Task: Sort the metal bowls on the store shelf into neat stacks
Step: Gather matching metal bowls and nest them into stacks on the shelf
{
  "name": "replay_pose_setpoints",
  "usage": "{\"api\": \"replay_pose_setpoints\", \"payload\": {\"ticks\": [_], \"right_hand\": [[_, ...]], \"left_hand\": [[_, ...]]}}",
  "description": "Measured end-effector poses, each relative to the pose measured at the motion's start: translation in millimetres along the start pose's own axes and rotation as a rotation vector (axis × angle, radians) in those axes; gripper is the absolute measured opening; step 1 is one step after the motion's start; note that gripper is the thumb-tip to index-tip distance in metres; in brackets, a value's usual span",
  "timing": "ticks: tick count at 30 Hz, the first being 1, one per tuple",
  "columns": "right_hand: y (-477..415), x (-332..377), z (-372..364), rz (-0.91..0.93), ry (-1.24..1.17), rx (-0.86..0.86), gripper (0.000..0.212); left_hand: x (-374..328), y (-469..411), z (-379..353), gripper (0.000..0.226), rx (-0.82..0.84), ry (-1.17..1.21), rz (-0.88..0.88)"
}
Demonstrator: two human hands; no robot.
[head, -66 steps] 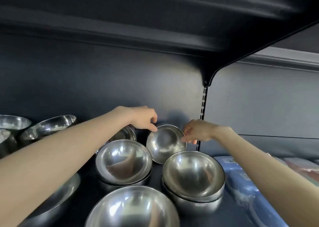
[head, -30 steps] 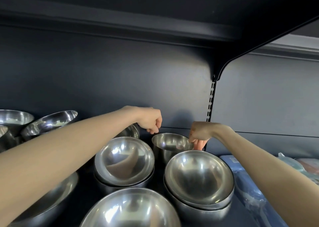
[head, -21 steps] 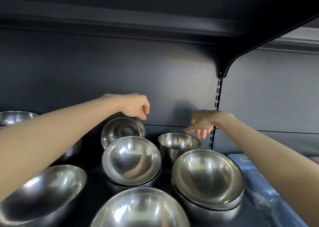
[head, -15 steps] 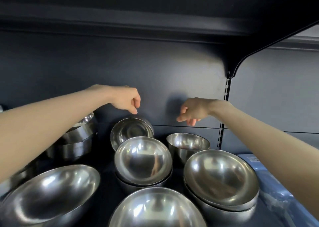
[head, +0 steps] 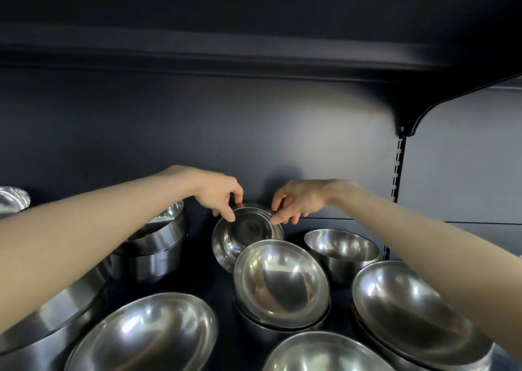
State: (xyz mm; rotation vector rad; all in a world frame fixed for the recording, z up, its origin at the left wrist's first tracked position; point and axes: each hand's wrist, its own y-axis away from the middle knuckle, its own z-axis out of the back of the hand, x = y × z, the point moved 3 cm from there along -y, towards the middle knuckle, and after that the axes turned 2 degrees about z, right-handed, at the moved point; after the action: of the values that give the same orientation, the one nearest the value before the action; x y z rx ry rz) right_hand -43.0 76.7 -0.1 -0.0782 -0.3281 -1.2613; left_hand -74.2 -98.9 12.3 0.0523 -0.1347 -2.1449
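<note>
Head camera: A person reaches deep into a dark store shelf (head: 197, 274) crowded with stainless-steel bowls. Both bare forearms are stretched forward and converge on one small tilted bowl (head: 245, 238) at the rear. The bowl leans toward the back panel (head: 169, 130) with its mouth facing the camera. Its lower edge is partly hidden behind the middle stack (head: 282, 286).

The left hand (head: 219, 198) comes in from the left with the wrist bent down. Its fingers (head: 231, 215) are curled over the bowl's upper-left rim and pinch it against the thumb. The right hand (head: 300, 201) mirrors it on the upper-right rim, with its fingers (head: 278, 219) closed on the edge and the others fanned just behind the steel.

A small upright bowl (head: 341, 247) sits just to the right. It looks close in size and seems the likely partner for nesting. A stack of straight-sided bowls (head: 158, 238) stands to the left, and the right stack (head: 409, 314) of wider bowls sits nearer the camera.

The step in hand appears to be lifting the tilted bowl free. Doing it well likely means pulling evenly with both hands and raising it straight up until its lower edge clears the middle stack. The bowl should then be levelled mouth-up before it travels. The rim grip is thin and the polished steel looks slippery, so a slow, centred lowering would help keep the bowl from sliding or knocking its neighbours.
</note>
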Motion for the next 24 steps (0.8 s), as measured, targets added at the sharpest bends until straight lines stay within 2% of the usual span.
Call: {"api": "replay_pose_setpoints", "payload": {"ticks": [4, 7, 12, 17, 24], "right_hand": [[-2, 2, -1, 0.02, 0.003, 0.024, 0.032], [-5, 7, -3, 0.054, 0.007, 0.014, 0.017], [-11, 14, -3, 0.079, 0.037, -0.016, 0.02], [-13, 11, -7, 0.078, 0.016, 0.021, 0.009], [-27, 11, -16, 0.062, 0.056, 0.02, 0.01]], "left_hand": [[3, -2, -4, 0.035, -0.027, 0.095, -0.018], [4, -1, -6, 0.022, -0.071, 0.049, -0.014], [1, -8, -10, 0.005, -0.064, -0.038, 0.011], [4, -18, -10, 0.016, -0.077, 0.013, 0.034], [11, -23, -15, 0.011, -0.067, 0.006, 0.05]]}}
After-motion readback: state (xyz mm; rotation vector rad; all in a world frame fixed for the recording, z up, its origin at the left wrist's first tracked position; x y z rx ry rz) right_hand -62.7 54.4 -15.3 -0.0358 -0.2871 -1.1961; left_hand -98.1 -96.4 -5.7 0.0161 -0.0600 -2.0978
